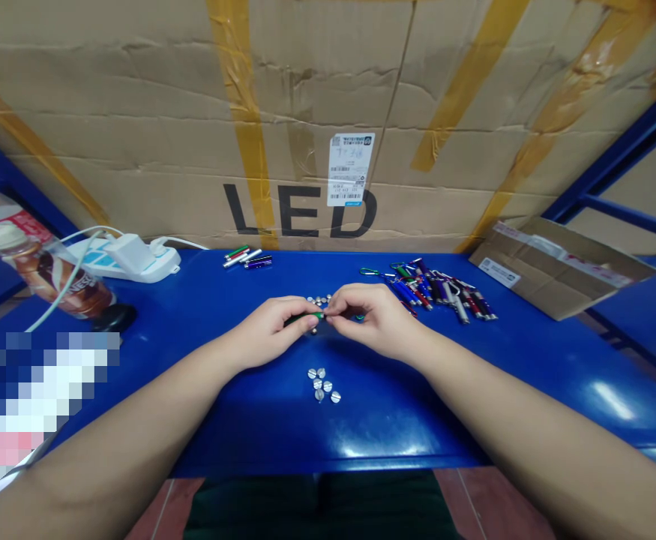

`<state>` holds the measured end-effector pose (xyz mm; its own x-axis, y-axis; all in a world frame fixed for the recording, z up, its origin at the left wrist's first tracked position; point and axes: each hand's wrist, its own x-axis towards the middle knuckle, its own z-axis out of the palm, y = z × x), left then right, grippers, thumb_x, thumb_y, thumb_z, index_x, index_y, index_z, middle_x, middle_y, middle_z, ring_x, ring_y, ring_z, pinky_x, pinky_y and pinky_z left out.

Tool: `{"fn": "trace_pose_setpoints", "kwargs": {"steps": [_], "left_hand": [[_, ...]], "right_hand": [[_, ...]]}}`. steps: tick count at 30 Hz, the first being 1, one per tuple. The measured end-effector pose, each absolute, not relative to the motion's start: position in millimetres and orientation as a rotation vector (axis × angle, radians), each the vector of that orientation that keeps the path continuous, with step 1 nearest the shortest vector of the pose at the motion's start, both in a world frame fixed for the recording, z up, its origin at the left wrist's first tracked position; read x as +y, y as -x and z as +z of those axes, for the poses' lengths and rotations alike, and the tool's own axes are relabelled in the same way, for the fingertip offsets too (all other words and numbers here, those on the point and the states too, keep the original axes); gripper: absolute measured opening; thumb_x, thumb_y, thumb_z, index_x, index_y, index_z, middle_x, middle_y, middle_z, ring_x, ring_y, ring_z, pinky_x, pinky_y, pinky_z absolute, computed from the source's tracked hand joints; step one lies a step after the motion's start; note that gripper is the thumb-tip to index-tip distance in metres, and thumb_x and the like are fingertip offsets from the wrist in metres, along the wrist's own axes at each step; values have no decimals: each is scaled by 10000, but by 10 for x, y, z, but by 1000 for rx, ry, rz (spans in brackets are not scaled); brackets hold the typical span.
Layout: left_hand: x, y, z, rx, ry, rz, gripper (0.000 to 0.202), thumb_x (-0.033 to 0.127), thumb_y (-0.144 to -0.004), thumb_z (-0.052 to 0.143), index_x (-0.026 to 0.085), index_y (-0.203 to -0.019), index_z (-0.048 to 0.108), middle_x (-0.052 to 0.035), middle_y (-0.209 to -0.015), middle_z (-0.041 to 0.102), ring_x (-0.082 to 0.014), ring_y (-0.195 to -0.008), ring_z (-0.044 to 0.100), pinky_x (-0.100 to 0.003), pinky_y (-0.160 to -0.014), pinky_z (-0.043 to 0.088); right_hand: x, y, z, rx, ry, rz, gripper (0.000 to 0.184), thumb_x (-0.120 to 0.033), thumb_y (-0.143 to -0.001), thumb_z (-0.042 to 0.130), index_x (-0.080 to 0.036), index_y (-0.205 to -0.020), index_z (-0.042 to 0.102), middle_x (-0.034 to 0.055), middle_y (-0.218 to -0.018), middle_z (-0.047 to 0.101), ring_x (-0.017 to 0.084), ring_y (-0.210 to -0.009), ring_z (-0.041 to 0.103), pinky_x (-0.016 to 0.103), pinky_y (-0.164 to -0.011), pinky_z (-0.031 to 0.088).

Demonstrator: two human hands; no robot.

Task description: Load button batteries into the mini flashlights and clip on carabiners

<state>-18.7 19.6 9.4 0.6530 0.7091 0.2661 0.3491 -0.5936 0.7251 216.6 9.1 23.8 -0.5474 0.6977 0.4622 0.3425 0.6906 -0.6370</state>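
My left hand [274, 330] is closed round a slim green metal tube [312, 316], like a small penlight body, its end pointing right. The thumb and fingers of my right hand [373, 319] are pinched together at that end; what they hold is too small and hidden to name. Just behind the fingertips lies a row of small silver button-like pieces [321, 300], partly covered by the hands. Nearer to me, several round silver pieces [326, 385], some showing a line across them, lie in a loose group on the blue table [249, 420].
Several coloured penlights with clips [434, 291] are piled at right, beside an open cardboard box [552, 266]. More slim tubes [247, 257] lie at back left. A power strip [130, 257] and bottles [52, 270] stand at left. A large carton [181, 150] walls off the back.
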Motion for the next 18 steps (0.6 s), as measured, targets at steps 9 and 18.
{"fn": "trace_pose_setpoints", "kwargs": {"steps": [9,18], "left_hand": [[170,160,94,867,-1921,618,386,497,-1014,523,159,-985,705,-31,-804,698,-131,-632,599,-249,-600,496],[143,148,86,787,-2579,930,236,257,-1050,524,159,-1078,737,-86,-961,720,-192,-889,667,-304,-817,526]], "right_hand": [[125,-2153,197,-2208,699,609,140,-241,-947,633,-205,-824,687,80,-887,735,199,-856,702,347,-804,573],[177,-2032,95,-1158,974,1921,410,-332,-629,970,-173,-762,617,-15,-676,708,104,-621,694,273,-699,640]]}}
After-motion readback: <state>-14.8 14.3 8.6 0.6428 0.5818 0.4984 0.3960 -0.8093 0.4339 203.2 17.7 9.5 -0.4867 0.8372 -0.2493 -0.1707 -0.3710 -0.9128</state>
